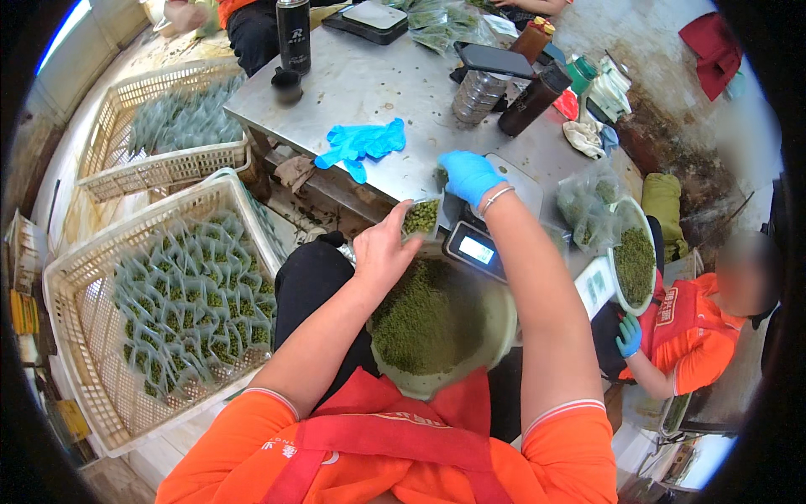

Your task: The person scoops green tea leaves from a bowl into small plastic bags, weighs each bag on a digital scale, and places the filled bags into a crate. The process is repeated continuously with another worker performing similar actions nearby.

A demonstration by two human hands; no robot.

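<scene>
My bare left hand (388, 250) is closed round a small clear plastic bag (422, 217) of green, peppercorn-like grains, its mouth facing up. In a blue glove, my right hand (472, 176) reaches over the table's near edge with fingers bent together; a dark greenish bit shows at its fingertips, too small to name. Beneath that arm sits a digital scale (475, 250) with a lit display. Below both hands, a wide pale basin (502, 323) holds a heap of loose green grains (420, 323).
At left, a cream plastic crate (84, 336) holds many filled bags; another crate (168, 164) stands behind it. On the metal table (369, 84) lie a blue glove (363, 147), a black bottle (294, 38) and a phone (495, 60). A co-worker (672, 328) sits at right beside a bowl (635, 260).
</scene>
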